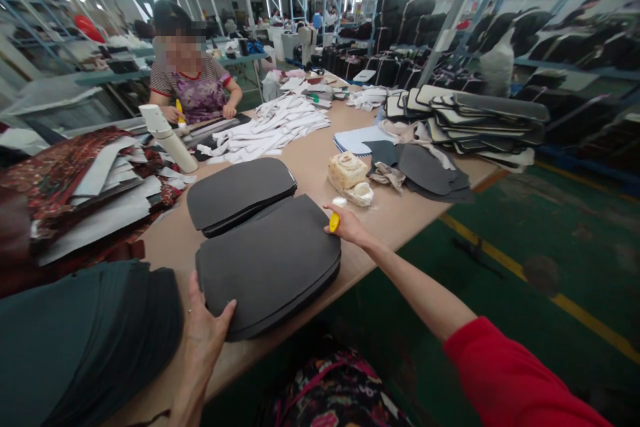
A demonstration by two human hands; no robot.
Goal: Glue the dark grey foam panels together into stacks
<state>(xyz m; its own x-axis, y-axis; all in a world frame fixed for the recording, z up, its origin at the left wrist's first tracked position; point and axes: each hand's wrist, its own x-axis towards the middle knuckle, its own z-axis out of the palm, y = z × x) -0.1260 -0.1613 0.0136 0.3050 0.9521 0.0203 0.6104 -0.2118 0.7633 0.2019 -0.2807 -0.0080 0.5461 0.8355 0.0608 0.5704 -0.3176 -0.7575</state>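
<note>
A stack of dark grey rounded panels (270, 260) lies on the table in front of me. My left hand (207, 317) rests against its near left corner, thumb on the top panel and fingers spread along the left edge. At the stack's right edge, my right hand (349, 224) is closed around a yellow-handled brush (335, 222) with a white tip. Just behind is a second stack of dark grey panels (240, 192). Beyond my right hand stands a crusted whitish container (347, 171), with a small white-filled cup (361, 194) beside it.
Dark green panels (75, 340) are piled at the near left, patterned red fabric (75, 173) behind them. White strips (275, 121) heap mid-table. Edged panels (480, 117) stack at the right. Across the table sits a co-worker (193, 80) holding a yellow-handled tool. A bottle (173, 140) leans nearby.
</note>
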